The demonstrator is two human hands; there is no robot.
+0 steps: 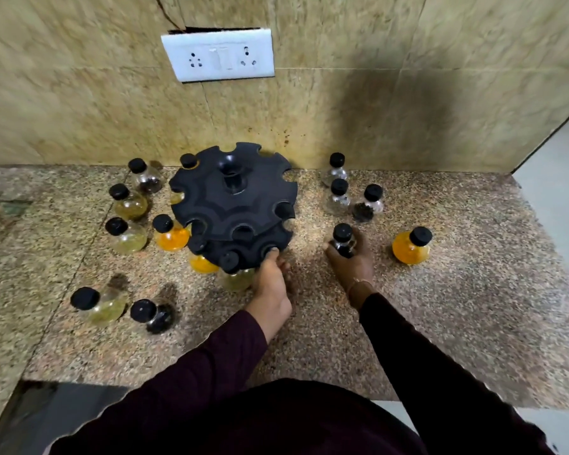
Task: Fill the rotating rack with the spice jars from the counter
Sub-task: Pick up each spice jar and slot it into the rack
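The left hand (271, 284) grips the lower rim of the black rotating rack (234, 205), just ahead of it. The right hand (352, 261) wraps a dark-filled spice jar (343, 241) standing on the counter (457, 307).

Black two-tier rack (232, 205) upright by wall, few slots filled; black-capped jars (128, 201) (yellow, orange, dark contents) scattered around on table (440, 307).

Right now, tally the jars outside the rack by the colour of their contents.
orange jars: 2
yellow-green jars: 3
dark or near-clear jars: 6, one of them gripped by the right hand
Total: 11
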